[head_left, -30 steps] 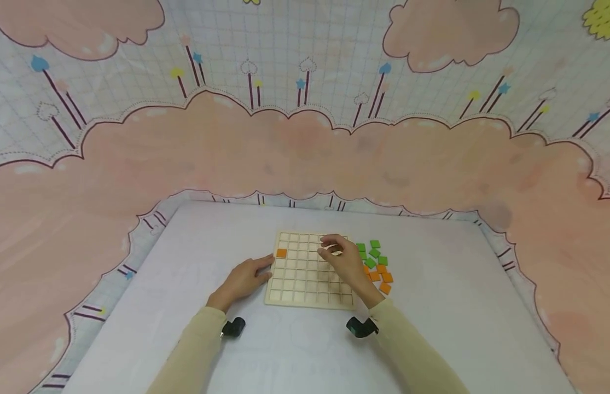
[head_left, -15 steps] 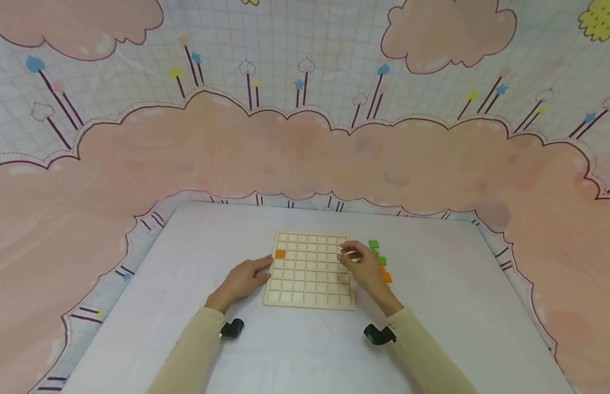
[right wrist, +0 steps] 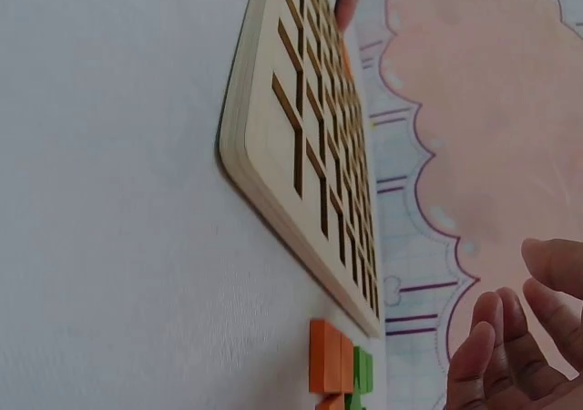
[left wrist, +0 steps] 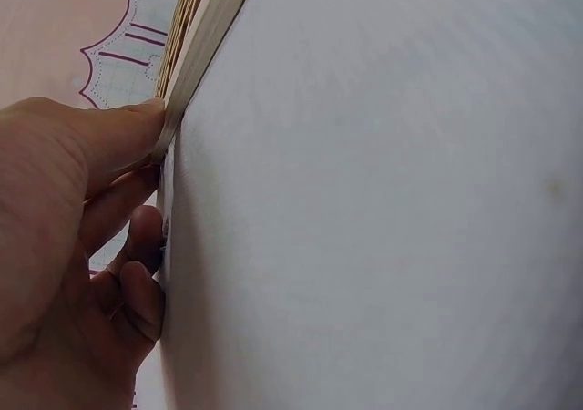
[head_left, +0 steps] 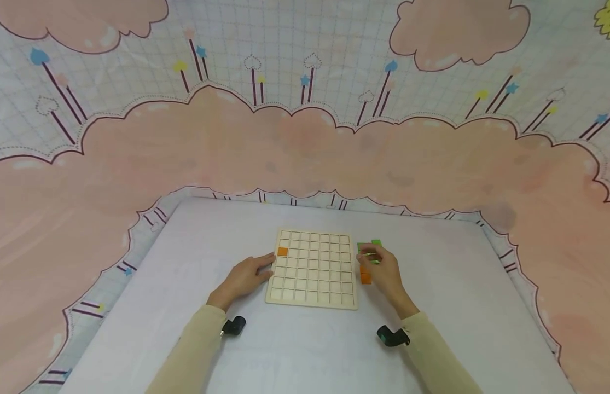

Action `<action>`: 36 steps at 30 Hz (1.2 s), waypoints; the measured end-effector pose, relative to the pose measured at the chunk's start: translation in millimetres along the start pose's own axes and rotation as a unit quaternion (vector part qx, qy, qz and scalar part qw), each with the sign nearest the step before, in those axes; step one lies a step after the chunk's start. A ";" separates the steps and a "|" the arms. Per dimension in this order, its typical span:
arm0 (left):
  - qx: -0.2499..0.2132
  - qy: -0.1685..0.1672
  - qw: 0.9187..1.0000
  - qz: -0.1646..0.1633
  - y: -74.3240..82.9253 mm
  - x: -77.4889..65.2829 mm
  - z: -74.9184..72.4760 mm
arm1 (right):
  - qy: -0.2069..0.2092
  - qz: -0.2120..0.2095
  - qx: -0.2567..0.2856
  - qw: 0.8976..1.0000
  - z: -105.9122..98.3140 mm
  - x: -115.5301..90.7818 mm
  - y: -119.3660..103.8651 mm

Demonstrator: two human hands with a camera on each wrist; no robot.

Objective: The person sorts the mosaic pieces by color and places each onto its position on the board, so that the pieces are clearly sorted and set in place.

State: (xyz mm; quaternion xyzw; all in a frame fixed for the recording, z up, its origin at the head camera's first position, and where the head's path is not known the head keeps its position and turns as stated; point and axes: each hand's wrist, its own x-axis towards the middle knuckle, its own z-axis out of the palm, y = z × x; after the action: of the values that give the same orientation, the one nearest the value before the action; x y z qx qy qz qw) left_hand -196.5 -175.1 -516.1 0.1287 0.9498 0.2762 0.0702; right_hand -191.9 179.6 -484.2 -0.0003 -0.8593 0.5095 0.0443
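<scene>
A square wooden grid board (head_left: pixel 312 283) lies on the table, with one orange square tile (head_left: pixel 282 251) in a cell by its left side. My left hand (head_left: pixel 243 278) rests at the board's left edge; in the left wrist view the thumb (left wrist: pixel 132 137) touches its side. My right hand (head_left: pixel 387 274) hovers over loose tiles right of the board and hides part of them. Orange tiles (head_left: pixel 366 278) and a green tile (head_left: pixel 376 242) show around it. In the right wrist view its fingers (right wrist: pixel 512 337) are loosely bent and apart, holding nothing.
A white cloth (head_left: pixel 305 350) covers the table. Behind it hangs a printed backdrop (head_left: pixel 305 153) with pink clouds. A black wrist camera (head_left: pixel 392 336) sits by the right sleeve, another camera (head_left: pixel 234 326) by the left.
My right hand has moved right, from above the board to over the loose tiles, uncovering the board's right columns. The left hand has stayed at the board's left edge.
</scene>
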 end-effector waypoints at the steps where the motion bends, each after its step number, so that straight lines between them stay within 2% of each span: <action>1: 0.000 -0.001 1.000 -0.002 0.3 -0.1 -0.2 | 0.001 0.005 0.001 1.000 -1.9 0.1 1.0; 9: -0.002 -0.008 1.000 -0.001 0.7 0.7 -4.0 | 0.006 0.017 -0.008 1.000 -18.8 -0.5 6.1; 16: -0.009 -0.009 1.000 0.003 3.0 0.9 -4.9 | 0.006 0.051 -0.016 0.999 -33.2 -5.2 12.6; 27: -0.002 -0.006 1.000 0.004 1.7 0.1 -2.2 | 0.018 0.051 -0.071 0.996 -51.4 -14.5 33.6; 36: 0.001 -0.009 1.000 -0.001 3.8 -0.1 -2.5 | -0.010 0.092 -0.080 0.993 -62.5 -17.7 42.2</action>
State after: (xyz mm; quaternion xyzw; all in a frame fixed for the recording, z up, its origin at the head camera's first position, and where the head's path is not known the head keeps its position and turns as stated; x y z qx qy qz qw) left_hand -196.1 -173.3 -512.0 0.1305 0.9496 0.2741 0.0783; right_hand -171.3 253.9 -492.7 -0.0777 -0.8940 0.4411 -0.0109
